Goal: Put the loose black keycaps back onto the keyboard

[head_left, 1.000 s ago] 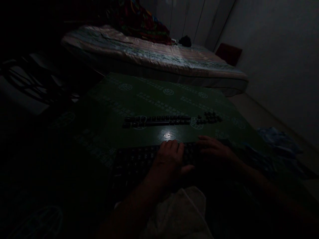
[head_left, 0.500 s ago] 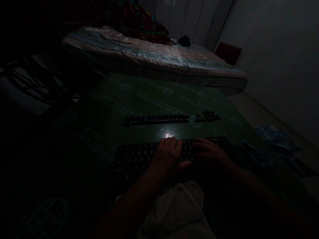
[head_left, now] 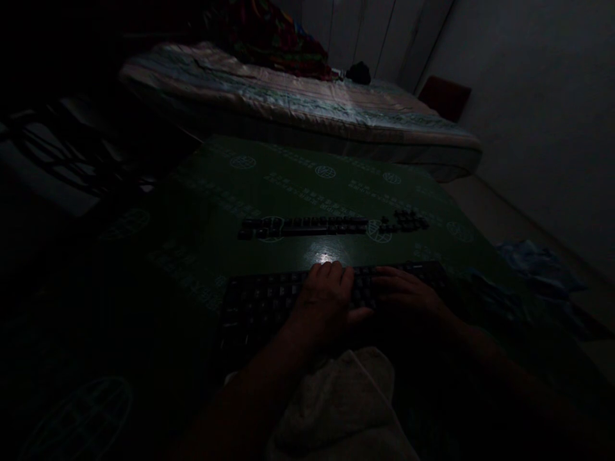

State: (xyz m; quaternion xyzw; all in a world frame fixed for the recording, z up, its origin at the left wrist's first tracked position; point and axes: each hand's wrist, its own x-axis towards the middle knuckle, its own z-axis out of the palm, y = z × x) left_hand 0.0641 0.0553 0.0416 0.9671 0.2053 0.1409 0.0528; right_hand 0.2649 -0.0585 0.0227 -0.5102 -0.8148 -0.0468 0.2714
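Observation:
A black keyboard [head_left: 262, 304] lies on the green table, dim in the low light. My left hand [head_left: 325, 298] rests palm down over its middle, fingers reaching to the back rows and thumb stretched to the right. Just beside it, my right hand [head_left: 408, 294] lies over the keyboard's right part with its fingers extended leftward. Neither hand visibly grasps anything; what lies under the palms is hidden. Behind the keyboard, loose black keycaps [head_left: 305, 229] are set out in rows, and a smaller group of keycaps [head_left: 408, 221] sits to their right.
The green table [head_left: 298, 192] carries printed globe marks. Beyond it stands a bed [head_left: 307, 109] with a red patterned blanket [head_left: 283, 54]. Crumpled cloth or plastic [head_left: 538, 269] shows at the right. A dark metal frame [head_left: 62, 153] is at the left.
The view has shifted very slightly. Both hands stay in nearly the same place over the keyboard, and the loose keycaps have not moved.

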